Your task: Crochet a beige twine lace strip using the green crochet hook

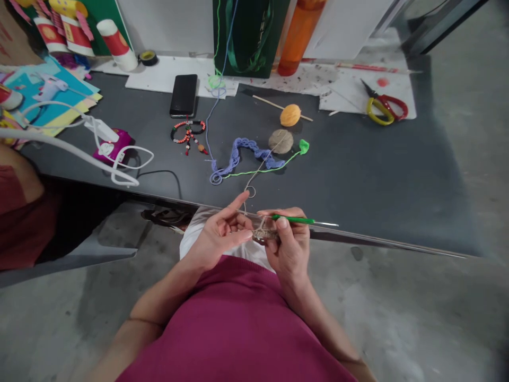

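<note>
My left hand pinches a small beige crochet piece at the table's near edge, index finger raised with a thin beige thread over it. That thread runs up to a beige yarn ball on the dark table. My right hand grips a green-handled crochet hook, its metal tip pointing right, and touches the same crochet piece.
A blue crochet strip, green yarn, an orange yarn ball on a stick, a bead bracelet, a black phone and scissors lie on the table. A glue gun with white cord sits left. Another person's red sleeve is at far left.
</note>
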A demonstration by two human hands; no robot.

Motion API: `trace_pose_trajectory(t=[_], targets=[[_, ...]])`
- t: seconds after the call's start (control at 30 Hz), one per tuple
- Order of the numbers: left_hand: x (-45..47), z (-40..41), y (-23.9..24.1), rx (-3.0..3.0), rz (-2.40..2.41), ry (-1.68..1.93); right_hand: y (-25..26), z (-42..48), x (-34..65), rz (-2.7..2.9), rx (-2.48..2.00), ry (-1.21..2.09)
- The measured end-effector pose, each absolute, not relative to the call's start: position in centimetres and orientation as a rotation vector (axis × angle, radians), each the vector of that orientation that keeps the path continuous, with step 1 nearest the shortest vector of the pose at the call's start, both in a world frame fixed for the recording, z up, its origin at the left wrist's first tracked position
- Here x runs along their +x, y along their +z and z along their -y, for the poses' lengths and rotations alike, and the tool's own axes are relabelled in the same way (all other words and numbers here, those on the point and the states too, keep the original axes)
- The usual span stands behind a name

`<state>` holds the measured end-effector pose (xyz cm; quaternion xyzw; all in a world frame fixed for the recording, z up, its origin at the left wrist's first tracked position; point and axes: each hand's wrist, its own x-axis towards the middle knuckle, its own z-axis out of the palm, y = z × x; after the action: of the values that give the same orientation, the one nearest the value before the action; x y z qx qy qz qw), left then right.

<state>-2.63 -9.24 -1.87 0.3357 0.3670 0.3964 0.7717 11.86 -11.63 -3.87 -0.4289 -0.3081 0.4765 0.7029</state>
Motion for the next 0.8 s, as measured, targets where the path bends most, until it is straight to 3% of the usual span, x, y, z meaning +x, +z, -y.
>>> trace_pose_trajectory(t=[0.4, 0.8], targets=[[-2.7, 8.9, -1.6, 0.677, -0.814, 0.79, -2.5, 11.5, 13.5, 0.866, -0.832, 1.188], [-2.8, 9.0, -1.4, 0.713, -0.816, 0.82, -2.2, 11.7, 14.7, 1.144, -0.829, 1.012]])
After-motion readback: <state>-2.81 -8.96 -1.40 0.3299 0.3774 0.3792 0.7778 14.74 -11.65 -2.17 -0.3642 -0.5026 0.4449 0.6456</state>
